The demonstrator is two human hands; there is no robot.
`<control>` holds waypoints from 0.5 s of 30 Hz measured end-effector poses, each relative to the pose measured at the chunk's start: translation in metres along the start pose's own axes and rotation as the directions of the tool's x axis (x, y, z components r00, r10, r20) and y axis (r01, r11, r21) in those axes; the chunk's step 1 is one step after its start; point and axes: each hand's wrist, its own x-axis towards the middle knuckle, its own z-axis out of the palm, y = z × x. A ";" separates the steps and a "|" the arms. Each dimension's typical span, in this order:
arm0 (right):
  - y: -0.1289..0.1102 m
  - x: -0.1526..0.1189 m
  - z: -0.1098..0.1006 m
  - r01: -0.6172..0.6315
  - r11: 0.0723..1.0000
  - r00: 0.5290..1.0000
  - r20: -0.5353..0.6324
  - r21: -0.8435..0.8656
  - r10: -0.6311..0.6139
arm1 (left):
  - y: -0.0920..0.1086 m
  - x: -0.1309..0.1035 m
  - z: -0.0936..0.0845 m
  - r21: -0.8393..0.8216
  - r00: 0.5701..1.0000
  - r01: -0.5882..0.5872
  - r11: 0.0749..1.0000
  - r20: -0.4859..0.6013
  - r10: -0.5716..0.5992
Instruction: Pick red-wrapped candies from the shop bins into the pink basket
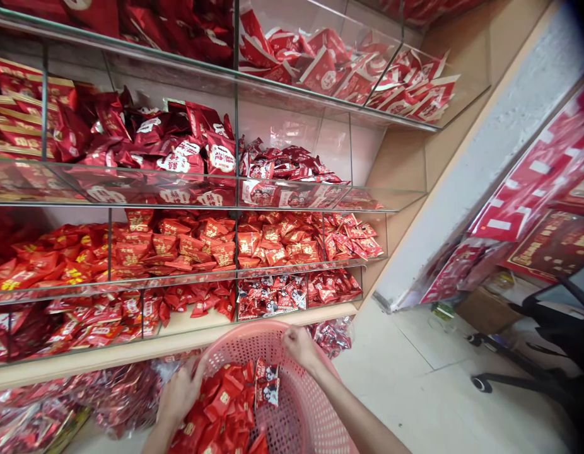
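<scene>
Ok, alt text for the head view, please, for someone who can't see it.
A person's left hand and right hand are at the rim of a pink perforated basket holding red packets. Behind it, shelves with clear dividers hold many more red packets.

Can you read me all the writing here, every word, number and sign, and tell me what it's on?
Orange-red packets on the shelves: gold characters, maybe "囍", but too blurred to be sure.
Dark red packets with white labels: characters, too blurred to read.
Red packets in the pink basket: gold marks, too small to read.
Dark red poster at right: gold writing, too blurred.
Numbers: none that I can read.
</scene>
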 end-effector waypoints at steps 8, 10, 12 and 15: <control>-0.053 0.031 -0.060 0.156 0.900 0.926 -0.258 -0.407 -0.277 | -0.001 -0.001 0.001 0.037 1.000 0.005 0.999 -0.003 -0.005; -0.055 0.039 -0.066 0.096 0.851 0.946 -0.219 -0.516 -0.239 | -0.001 -0.001 0.001 0.044 1.000 0.010 0.999 -0.007 -0.010; -0.056 0.046 -0.068 0.051 0.781 0.963 -0.176 -0.623 -0.204 | 0.000 -0.002 0.000 0.052 1.000 0.017 0.998 -0.005 -0.017; -0.060 0.053 -0.063 0.002 0.689 0.980 -0.134 -0.725 -0.144 | 0.001 -0.002 0.000 0.045 1.000 0.022 0.999 -0.010 -0.022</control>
